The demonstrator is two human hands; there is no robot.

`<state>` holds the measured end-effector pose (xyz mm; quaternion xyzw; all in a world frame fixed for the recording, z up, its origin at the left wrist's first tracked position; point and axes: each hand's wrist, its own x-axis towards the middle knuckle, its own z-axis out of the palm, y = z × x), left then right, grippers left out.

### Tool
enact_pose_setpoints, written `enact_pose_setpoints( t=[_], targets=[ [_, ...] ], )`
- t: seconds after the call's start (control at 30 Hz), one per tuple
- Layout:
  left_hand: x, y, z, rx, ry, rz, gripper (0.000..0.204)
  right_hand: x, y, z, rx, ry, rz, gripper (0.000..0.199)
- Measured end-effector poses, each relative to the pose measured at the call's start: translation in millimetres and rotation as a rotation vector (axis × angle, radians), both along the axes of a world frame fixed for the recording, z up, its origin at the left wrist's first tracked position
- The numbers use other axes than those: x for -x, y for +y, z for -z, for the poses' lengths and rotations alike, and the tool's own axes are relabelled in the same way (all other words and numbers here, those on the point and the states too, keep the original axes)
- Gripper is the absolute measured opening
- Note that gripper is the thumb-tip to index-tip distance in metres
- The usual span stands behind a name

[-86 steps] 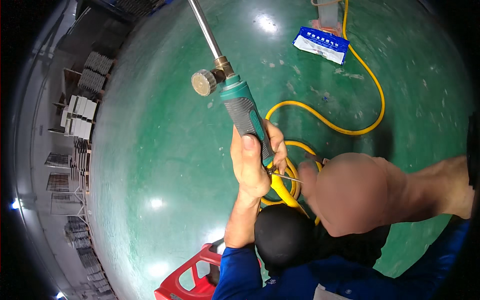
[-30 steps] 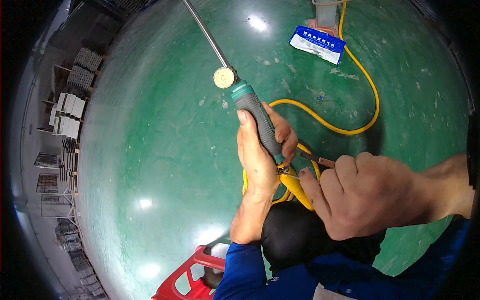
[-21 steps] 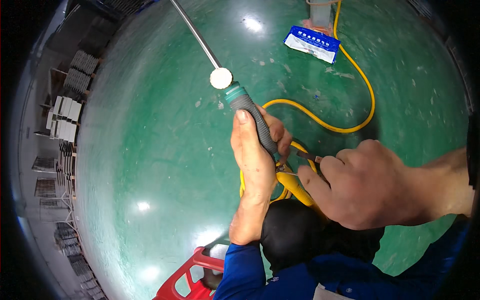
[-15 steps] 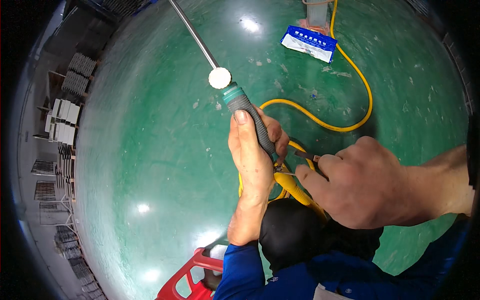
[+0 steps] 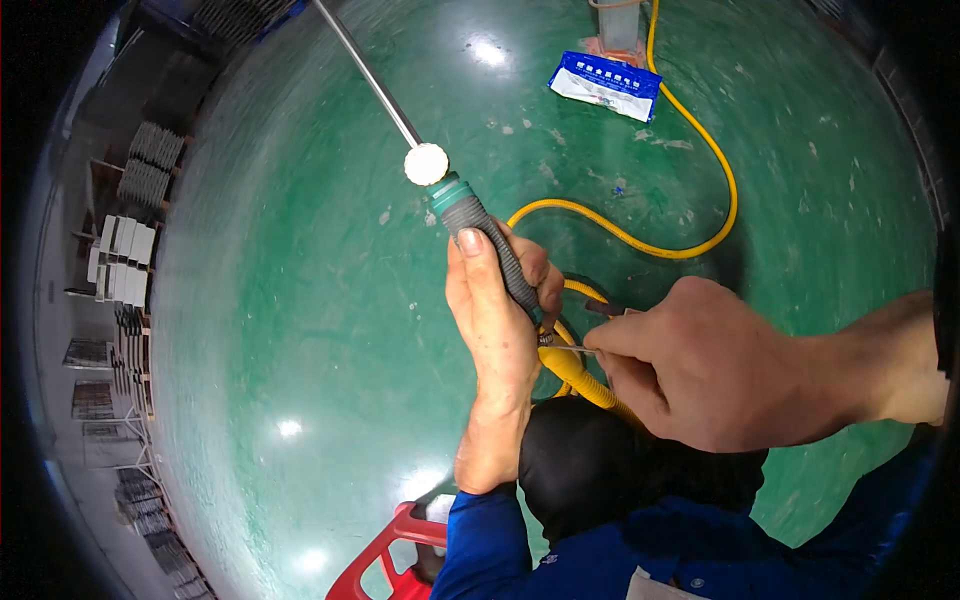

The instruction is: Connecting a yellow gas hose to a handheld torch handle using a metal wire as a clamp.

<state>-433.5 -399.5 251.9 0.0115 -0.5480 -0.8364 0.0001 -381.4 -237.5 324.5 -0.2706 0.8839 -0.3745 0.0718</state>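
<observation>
My left hand (image 5: pixel 493 310) is wrapped round the grey ribbed handle (image 5: pixel 485 232) of a torch-like wand, thumb lying along its top. Beyond a green collar and a round cream knob (image 5: pixel 426 164), a straight metal tube (image 5: pixel 370 75) runs to the upper left. A yellow hose (image 5: pixel 560 364) joins the handle's lower end, where a small metal clamp (image 5: pixel 545 338) sits. My right hand (image 5: pixel 705 370) is closed on a tool with a thin metal shaft (image 5: pixel 572 348), its tip at the clamp. A dark piece (image 5: pixel 604 309) sticks out above those fingers; its link to the tool is hidden.
The hose (image 5: pixel 735 190) loops across the green floor (image 5: pixel 330 300) towards a post (image 5: pixel 620 28). Before the post lies a blue-and-white packet (image 5: pixel 604 85). A red plastic stool (image 5: pixel 375 560) stands at lower left. Stacked panels (image 5: pixel 125 258) line the left wall.
My left hand and the wand have shifted slightly left and down in view. The right fingers have changed their hold, and more of the thin shaft shows at the clamp.
</observation>
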Motion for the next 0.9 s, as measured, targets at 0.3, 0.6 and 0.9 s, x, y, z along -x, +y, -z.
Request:
enact_pose_setpoints(
  t=[0.3, 0.6, 0.9],
  targets=[
    [11, -11, 2, -0.163, 0.062, 0.008, 0.05, 27, 13, 6, 0.217, -0.411, -0.029, 0.028],
    [18, -3, 8, -0.45, 0.073, 0.026, 0.048, 14, -9, 75, 0.439, -0.024, 0.218, 0.049],
    [27, -8, 1, -0.715, 0.135, 0.139, 0.058, 13, -30, 72, 0.515, 0.017, 0.15, 0.033]
  ],
)
